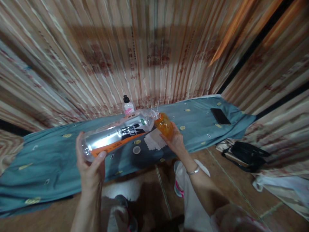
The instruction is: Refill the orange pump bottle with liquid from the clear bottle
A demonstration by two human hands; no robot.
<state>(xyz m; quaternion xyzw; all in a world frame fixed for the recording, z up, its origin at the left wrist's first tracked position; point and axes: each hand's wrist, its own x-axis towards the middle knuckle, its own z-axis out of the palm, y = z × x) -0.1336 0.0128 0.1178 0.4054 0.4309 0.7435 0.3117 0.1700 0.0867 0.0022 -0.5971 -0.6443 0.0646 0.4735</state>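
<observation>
My left hand (91, 164) is wrapped round the base of a large clear plastic bottle (108, 138) with a silver, black and orange label. The bottle lies tilted nearly level, its neck pointing right. At its mouth is an orange see-through container (164, 125), gripped by my right hand (176, 140). Neck and container meet or overlap; I cannot tell whether liquid is passing. Below them, a whitish crumpled tissue (153, 141) and a small round white cap (136, 150) lie on the blue-green cloth (60, 161).
Behind the large bottle stands a smaller clear bottle (128, 108) with a black cap. A dark phone (220, 116) rests toward the cloth's right end. Patterned curtains (145, 58) hang close behind. On the floor at right sits a black bag (248, 154); my legs are below the front edge.
</observation>
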